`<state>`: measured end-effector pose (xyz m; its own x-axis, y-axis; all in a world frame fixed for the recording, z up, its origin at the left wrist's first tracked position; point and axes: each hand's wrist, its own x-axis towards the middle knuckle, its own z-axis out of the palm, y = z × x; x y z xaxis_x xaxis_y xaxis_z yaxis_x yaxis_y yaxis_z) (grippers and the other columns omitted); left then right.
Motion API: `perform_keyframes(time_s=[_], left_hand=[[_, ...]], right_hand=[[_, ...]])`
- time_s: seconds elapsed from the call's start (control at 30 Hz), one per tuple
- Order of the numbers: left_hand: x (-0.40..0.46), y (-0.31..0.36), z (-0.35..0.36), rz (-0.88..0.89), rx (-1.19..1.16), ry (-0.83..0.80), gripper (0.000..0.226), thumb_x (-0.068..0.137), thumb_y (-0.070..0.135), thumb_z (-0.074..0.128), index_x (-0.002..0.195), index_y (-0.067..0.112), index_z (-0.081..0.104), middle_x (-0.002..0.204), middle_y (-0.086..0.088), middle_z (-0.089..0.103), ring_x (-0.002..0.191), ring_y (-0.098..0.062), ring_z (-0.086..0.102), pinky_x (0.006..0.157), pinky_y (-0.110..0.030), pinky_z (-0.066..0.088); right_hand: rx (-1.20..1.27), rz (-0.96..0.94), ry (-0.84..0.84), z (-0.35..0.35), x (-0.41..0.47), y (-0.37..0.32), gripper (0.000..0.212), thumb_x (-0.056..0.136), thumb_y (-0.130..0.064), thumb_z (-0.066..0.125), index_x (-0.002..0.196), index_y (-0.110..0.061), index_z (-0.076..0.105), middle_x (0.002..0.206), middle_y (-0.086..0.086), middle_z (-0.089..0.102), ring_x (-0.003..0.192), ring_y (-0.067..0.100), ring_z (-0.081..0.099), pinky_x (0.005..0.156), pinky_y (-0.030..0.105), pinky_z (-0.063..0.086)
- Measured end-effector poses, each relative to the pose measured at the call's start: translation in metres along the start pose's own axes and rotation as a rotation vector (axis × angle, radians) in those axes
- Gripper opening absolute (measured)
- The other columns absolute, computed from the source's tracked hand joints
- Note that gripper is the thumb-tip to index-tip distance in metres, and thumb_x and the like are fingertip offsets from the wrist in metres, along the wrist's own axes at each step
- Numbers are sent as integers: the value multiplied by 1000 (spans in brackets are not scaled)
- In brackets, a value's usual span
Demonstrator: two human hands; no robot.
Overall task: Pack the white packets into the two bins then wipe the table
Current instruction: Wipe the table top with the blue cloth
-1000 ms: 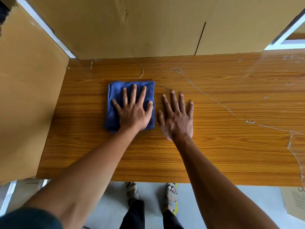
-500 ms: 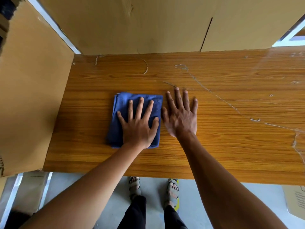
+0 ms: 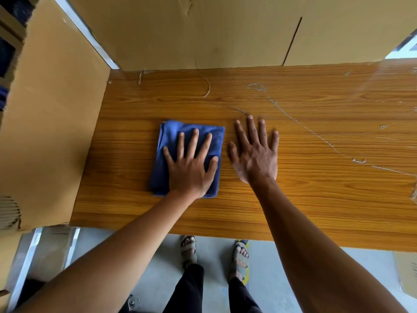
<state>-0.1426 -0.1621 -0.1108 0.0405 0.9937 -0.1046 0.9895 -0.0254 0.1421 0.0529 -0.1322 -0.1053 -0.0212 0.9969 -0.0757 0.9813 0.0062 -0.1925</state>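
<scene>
Compared with half a second ago, a gap now shows between the blue cloth (image 3: 189, 141) and the right hand (image 3: 255, 154) — before, they were almost touching. The left hand (image 3: 191, 168) presses flat on the cloth with its fingers straight and spread, holding nothing. The right hand lies flat on the bare table (image 3: 316, 199), fingers spread too. The cloth is soft, folded to a rough square. The table has glossy wood-grain laminate with pale scratches — cardboard panels (image 3: 203, 30) stand behind it.
</scene>
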Motion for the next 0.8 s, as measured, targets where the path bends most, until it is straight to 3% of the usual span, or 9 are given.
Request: perform_keyframes(time_s=[0.37,0.67,0.8], left_hand=[[135,1,-22,-111,-22,-59,71,101,74,9,166,48,2,178,9,-5,163,-31,-10,119,-79,-5],[-86,-6,8,-34,21,1,69,105,70,17,168,43,6,178,5,0,164,-32,-1,120,-78,5],[-91,-5,5,-46,34,-25,68,105,69,17,167,46,5,178,6,-1,164,-32,-1,119,-79,6]], right_hand=[[-17,14,29,4,1,0,68,106,-64,8,168,-38,-1,177,-5,-9,163,24,-12,129,59,-1],[-4,-8,-27,-5,-28,1,70,106,-66,4,169,-34,0,177,-2,-9,162,25,-11,129,58,-1],[-4,-4,-26,-2,-63,-3,69,107,-65,8,169,-33,1,177,-2,-8,163,26,-11,129,59,0]])
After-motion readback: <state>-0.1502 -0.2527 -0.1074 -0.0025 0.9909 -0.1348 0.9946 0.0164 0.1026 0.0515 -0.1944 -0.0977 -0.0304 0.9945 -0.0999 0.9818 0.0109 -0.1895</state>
